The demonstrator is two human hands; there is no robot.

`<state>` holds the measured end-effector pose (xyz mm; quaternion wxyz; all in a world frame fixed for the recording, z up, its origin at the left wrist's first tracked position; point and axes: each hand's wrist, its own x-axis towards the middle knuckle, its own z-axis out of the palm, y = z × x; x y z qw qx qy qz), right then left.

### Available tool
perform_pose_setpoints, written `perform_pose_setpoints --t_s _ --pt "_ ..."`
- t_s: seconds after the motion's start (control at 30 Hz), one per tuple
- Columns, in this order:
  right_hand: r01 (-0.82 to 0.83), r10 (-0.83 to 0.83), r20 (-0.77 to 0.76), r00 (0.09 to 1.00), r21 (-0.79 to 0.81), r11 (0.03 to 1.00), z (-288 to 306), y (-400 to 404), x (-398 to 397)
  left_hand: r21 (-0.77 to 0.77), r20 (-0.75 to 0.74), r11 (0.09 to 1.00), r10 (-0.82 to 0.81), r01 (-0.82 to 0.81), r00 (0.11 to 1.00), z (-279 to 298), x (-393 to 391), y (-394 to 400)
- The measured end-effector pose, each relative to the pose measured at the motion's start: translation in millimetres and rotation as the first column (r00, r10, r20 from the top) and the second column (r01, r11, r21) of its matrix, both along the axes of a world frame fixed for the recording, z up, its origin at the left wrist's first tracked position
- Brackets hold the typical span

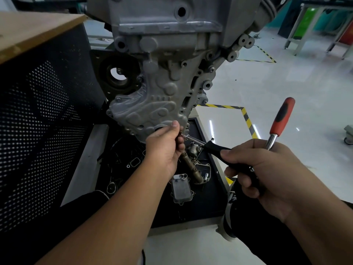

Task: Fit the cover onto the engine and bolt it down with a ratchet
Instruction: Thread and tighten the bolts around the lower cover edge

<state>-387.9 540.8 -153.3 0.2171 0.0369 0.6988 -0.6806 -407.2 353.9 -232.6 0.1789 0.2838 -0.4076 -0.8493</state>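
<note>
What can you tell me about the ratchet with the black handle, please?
The black-handled ratchet is a slim tool with a matte black grip and a bright chrome shank. It lies almost level, pointing left toward the lower edge of the grey cast cover. The right hand grips its handle, together with a second, red-handled tool. The left hand pinches its head end, hiding the socket.

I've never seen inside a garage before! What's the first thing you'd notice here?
The big grey engine fills the top middle, with its bumpy cover already on the front. Below it, the left hand steadies a ratchet's tip at the cover's bottom edge. The right hand holds its black handle, plus a red-handled tool sticking up.
</note>
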Motion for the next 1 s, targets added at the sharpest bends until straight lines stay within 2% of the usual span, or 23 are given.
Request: perform_pose_setpoints --t_s 0.17,0.37,0.53,0.67,0.83,1.0 --pt "-0.037 0.043 -0.092 0.995 0.061 0.997 -6 -5 4 -0.062 0.075 0.998 0.033 -0.028 0.997 -6 -1 -1" --pt "-0.065 0.117 -0.212 0.97 0.239 0.969 -16 -4 3 -0.239 0.191 0.971 0.051 -0.004 0.98 -24 -2 7" --pt "-0.061 0.178 -0.286 0.942 0.374 0.925 -22 5 -3 -0.28 0.249 0.96 0.045 0.028 0.968 -35 -10 16" --pt "-0.044 0.158 -0.273 0.949 0.38 0.924 -26 14 -9 -0.246 0.252 0.969 0.031 0.033 0.967 -41 -19 25" --pt "-0.034 0.102 -0.195 0.976 0.324 0.946 -43 14 -18 -0.297 0.351 0.951 0.023 0.088 0.936 -52 -33 31" --pt "0.039 0.02 -0.199 0.98 0.29 0.956 -74 -6 -16 -0.208 0.351 0.978 0.047 0.029 0.935 -63 -46 22"
